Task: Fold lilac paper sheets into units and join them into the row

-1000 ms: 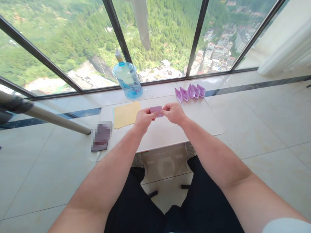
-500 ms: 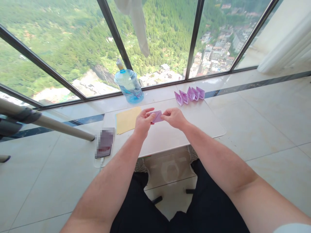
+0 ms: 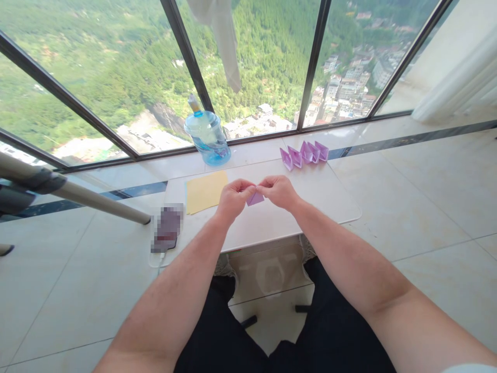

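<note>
A small folded piece of purple paper is pinched between my two hands above the white table. My left hand grips its upper left side with thumb and fingers. On the upper right, my right hand pinches it, the fingertips of both hands nearly meeting at the top edge. The fingers partly cover the paper's upper part. Beyond my right hand, several folded purple paper shapes stand in a row at the table's far edge. Yellow paper sheets lie flat just left of my left hand.
The low white table stands before my legs. A phone, its screen blurred, lies at the left with a cable plugged in. A blue water jug stands by the window. Grey-beige poles reach in from the left.
My hands have come together at the paper's top edge. The purple paper has turned and now hangs below the fingertips; my left fingers, earlier spread, have closed in.
</note>
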Demonstrator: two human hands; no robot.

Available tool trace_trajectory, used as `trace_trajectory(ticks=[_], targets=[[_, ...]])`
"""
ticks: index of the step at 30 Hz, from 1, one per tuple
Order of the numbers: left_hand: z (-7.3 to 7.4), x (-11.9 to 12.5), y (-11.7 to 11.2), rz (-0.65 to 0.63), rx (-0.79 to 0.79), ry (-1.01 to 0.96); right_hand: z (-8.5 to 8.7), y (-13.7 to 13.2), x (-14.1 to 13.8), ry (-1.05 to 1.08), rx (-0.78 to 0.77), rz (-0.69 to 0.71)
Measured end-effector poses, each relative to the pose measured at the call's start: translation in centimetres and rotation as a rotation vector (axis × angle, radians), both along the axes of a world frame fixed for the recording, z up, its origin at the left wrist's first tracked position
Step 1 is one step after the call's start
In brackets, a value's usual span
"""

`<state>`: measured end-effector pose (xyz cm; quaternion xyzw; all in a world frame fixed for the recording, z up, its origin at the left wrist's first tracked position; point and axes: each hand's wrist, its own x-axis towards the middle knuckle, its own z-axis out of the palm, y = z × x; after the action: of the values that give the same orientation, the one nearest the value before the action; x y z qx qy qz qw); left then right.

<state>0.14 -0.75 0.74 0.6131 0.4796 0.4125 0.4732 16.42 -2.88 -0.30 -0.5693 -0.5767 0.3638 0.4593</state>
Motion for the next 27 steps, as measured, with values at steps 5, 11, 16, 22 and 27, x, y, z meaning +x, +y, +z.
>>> trace_trajectory(ticks=[5,11,16,22,27], targets=[[-0.1,0.3,0.0,0.068,-0.064,-0.080,0.3,-0.1,-0.3,0.092,-0.068,-0.004],[-0.2,0.5,0.6,0.153,-0.130,-0.232,0.4,0.1,-1.0,0.268,-0.080,-0.084],[0.0,0.6,0.9,0.167,-0.179,-0.407,0.7,-0.2,-1.7,0.377,-0.081,-0.161],[0.4,0.5,0.7,0.120,-0.131,-0.512,1.1,-0.8,-2.0,0.469,0.000,-0.105],[0.8,-0.3,0.5,0.002,-0.130,-0.507,1.4,-1.1,-1.6,0.484,-0.021,0.023]])
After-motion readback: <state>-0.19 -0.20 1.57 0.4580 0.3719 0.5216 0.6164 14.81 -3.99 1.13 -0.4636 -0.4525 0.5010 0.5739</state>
